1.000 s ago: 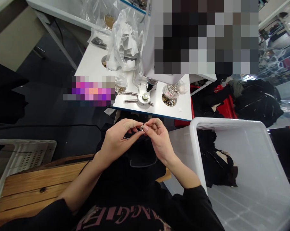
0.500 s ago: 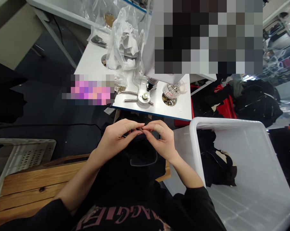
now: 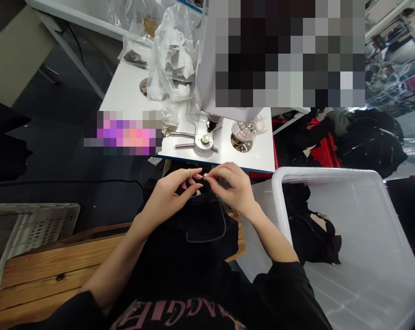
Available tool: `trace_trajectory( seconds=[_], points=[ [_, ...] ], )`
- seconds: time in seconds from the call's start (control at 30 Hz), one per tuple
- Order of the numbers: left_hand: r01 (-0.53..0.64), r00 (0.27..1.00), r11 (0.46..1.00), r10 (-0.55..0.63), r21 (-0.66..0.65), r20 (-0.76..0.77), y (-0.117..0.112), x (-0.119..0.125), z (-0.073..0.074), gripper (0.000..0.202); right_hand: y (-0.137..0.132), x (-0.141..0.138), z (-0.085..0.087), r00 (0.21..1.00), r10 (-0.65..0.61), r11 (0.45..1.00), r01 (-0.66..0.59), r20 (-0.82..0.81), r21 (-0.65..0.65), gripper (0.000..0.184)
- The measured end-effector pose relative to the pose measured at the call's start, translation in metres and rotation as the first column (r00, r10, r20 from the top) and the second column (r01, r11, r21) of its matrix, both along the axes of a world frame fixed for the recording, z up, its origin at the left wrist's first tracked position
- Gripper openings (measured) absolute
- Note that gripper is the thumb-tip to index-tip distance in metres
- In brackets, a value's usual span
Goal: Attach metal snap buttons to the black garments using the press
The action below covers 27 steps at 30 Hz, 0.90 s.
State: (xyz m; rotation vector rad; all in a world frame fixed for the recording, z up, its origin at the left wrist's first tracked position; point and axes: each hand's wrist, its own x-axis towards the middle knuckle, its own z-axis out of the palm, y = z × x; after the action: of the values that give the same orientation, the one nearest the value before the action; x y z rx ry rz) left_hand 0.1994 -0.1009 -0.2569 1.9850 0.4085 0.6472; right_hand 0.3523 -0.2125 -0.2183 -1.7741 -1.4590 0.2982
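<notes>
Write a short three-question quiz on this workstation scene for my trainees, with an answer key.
1. Multiple choice: What stands beside the right hand?
A) a clear plastic tub with a white rim
B) a cardboard box
C) a metal pail

2. True or false: A clear jar of metal studs stands on the white table.

3. Short answer: What colour is the garment below the small metal piece at the right hand's fingertips?

Key: 1. A; 2. True; 3. Black
</notes>
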Motion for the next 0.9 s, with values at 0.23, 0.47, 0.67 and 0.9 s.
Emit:
trace_trajectory(
  seconds=[0.23,0.47,0.67,0.9],
  points=[
    [-0.076,0.952,0.944,-0.027,-0.321,-0.305,-0.03,0.019,-0.134,0.027,0.064,0.058,-0.042,0.972,-0.235,0.971,0.233,0.029,0.06,0.01],
    [-0.104,0.933,0.914,-0.047,-0.393,-0.356,-0.027,0.017,-0.156,0.027,0.089,0.066,-0.058,0.968,-0.23,0.973,0.232,0.097,-0.009,0.014],
    [-0.134,0.924,0.898,-0.04,-0.419,-0.381,-0.025,0.018,-0.159,0.024,0.09,0.072,-0.058,0.957,-0.223,0.968,0.239,0.183,-0.07,0.016],
    [-0.119,0.932,0.892,-0.051,-0.436,-0.358,-0.025,0.018,-0.166,0.023,0.09,0.073,-0.056,0.968,-0.206,0.964,0.226,0.14,-0.139,0.02]
  ],
)
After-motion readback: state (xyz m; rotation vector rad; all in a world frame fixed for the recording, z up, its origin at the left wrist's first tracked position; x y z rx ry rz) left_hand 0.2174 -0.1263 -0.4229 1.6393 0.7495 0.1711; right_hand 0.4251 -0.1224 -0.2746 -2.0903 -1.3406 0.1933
